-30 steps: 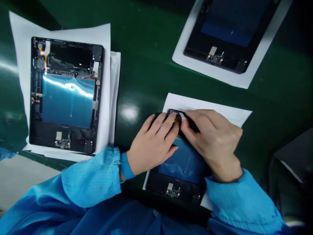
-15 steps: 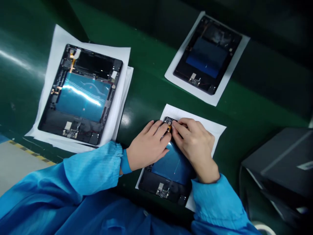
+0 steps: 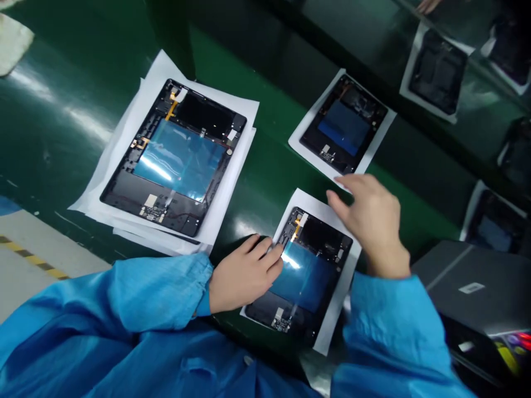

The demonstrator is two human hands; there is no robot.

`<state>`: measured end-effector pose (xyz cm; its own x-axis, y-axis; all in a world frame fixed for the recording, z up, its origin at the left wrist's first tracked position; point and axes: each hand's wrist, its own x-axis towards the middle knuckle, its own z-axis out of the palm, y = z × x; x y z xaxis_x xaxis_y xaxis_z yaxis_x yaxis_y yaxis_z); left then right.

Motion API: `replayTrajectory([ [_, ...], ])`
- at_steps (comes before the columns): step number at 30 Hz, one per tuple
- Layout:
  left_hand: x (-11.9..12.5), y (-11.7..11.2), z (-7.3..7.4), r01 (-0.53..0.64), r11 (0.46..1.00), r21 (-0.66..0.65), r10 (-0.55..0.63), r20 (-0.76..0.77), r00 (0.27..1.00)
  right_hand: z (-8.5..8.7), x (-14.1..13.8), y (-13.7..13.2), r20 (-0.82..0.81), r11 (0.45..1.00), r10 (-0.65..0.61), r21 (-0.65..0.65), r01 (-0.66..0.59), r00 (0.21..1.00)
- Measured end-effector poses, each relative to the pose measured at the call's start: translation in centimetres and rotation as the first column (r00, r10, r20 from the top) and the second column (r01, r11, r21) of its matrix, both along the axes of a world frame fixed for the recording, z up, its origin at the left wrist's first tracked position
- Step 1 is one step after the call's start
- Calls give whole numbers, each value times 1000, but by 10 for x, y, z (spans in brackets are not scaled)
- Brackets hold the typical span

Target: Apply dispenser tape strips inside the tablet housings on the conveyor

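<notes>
An opened tablet shell (image 3: pixel 309 265) with a blue panel lies on a white sheet (image 3: pixel 336 309) right in front of me. My left hand (image 3: pixel 244 272) rests flat on its left edge, fingers stretched toward the orange flex strip (image 3: pixel 296 228). My right hand (image 3: pixel 371 218) hovers above the sheet's far right corner, fingers loosely spread, holding nothing. It sits between this tablet and a second opened tablet (image 3: pixel 343 131) farther back on its own sheet.
A larger-looking opened tablet (image 3: pixel 176 157) lies on stacked white sheets (image 3: pixel 124 143) at the left on the green belt (image 3: pixel 269 166). More tablets on sheets (image 3: pixel 440 69) sit at the far right. A dark box (image 3: pixel 468 287) stands at my right.
My right hand lifted off the near tablet's top edge and moved up and right. My left hand slid back to the tablet's left edge. The view swung, revealing more tablets on the right.
</notes>
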<state>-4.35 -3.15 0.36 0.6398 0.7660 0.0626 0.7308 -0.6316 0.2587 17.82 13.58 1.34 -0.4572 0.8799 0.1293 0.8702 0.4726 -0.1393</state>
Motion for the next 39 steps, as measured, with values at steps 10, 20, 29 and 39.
replayTrajectory([
  [10,-3,-6,-4,-89,995,45,84,112,990,-21,-23,93,403,994,111,-56,-96,909],
  [20,-10,5,-2,-22,998,-62,30,137,990,86,19,-70,226,985,150,50,-165,963],
  [29,-13,28,1,-88,985,-149,125,265,956,32,1,-261,103,972,230,-65,-225,968],
  [39,0,44,-4,-78,992,96,72,70,995,22,165,-213,67,679,-538,625,385,840],
])
